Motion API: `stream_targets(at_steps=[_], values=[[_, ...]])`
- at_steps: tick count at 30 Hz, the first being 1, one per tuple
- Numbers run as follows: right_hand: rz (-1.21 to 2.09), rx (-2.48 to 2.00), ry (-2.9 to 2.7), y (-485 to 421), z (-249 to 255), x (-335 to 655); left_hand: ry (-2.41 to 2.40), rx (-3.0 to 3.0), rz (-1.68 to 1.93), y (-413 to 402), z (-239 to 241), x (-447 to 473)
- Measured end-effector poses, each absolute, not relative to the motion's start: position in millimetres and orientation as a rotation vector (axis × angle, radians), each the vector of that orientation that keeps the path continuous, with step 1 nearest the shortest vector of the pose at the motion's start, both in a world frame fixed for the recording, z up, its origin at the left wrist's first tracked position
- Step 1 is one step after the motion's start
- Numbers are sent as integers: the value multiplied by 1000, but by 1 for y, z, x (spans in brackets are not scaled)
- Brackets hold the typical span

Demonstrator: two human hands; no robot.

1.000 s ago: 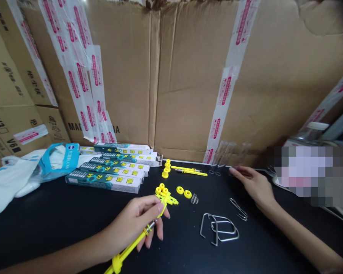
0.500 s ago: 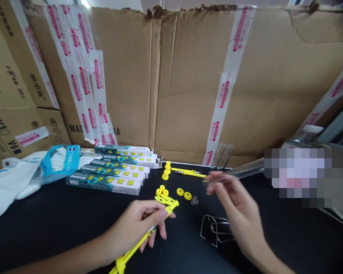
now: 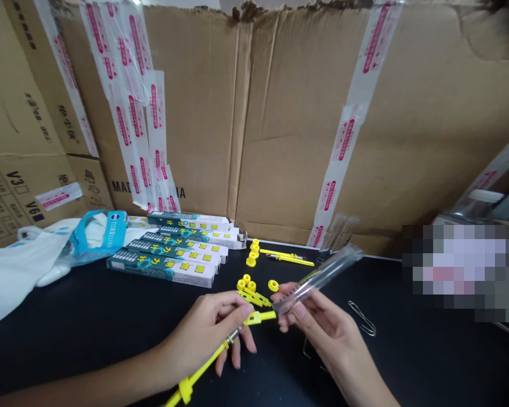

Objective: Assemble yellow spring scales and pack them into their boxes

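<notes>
My left hand (image 3: 203,333) is closed around a long yellow plastic rod (image 3: 207,360) with a metal spring near its upper part. In my right hand (image 3: 328,328) is a clear plastic tube (image 3: 326,277), tilted up to the right and pinched near its lower end. The rod's tip meets that lower end; I cannot tell whether it is inside. Just beyond the hands lie yellow flat strips (image 3: 254,298), small yellow caps (image 3: 246,282) and a yellow ring (image 3: 273,286). Bent metal wire hooks (image 3: 362,317) rest right of my right hand, partly hidden by it.
Several green-and-white boxes (image 3: 161,270) are stacked at the back left, beside a blue-and-white plastic bag (image 3: 97,237). Yellow rods with springs (image 3: 290,258) lie at the back, near more clear tubes (image 3: 339,232). A cardboard wall (image 3: 288,141) encloses the black table (image 3: 110,328).
My right hand has brought the clear tube left and down to the yellow rod's tip. My left hand still holds the rod. The view has shifted slightly.
</notes>
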State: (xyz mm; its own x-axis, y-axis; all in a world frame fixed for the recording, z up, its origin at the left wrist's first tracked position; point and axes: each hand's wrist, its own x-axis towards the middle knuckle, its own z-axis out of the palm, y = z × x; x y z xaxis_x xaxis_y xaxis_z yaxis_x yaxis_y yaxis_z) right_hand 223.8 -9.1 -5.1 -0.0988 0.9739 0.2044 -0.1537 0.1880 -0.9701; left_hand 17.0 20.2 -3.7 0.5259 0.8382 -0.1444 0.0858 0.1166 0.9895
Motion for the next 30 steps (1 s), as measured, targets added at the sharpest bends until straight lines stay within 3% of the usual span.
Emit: stream_targets(at_steps=[15,23,30], values=[[1312,-978,-1344,-10,-5,216,830,1291,674,18,-3,18],[942,-1034,-1781,-9,-11,216,877,1417,536,12,4,15],[834,-1144,-1790,-12,-19,217,812,1218,674,19,6,16]])
